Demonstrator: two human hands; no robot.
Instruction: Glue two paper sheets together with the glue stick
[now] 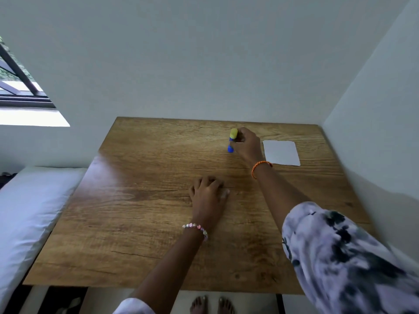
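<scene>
Glue stick (232,140) stands on the far part of the wooden table (140,211), a bit tilted, with a yellow top and a blue bottom. The right hand (247,145) reaches out to it, and its fingers curl round the side of the stick and hold it. Just to the right of that hand lies a white sheet of paper (281,152), flat on the wood near the far right corner. I can only tell one sheet there.

The left hand (209,192) rests in the middle of the table, palm down, fingers bent a little, holding nothing. It has a bead bracelet (196,228) on the wrist. The right wrist has an orange band (260,167), and the right arm wears a sleeve (349,257) with dark blotches on pale cloth.

The table is brown with wavy grain and sits in a corner of plain pale walls (204,53). A white mattress (29,211) lies along its left side. A window (20,87) with a dark frame shows on the left. Two bare feet (212,305) peek out below the near edge.
</scene>
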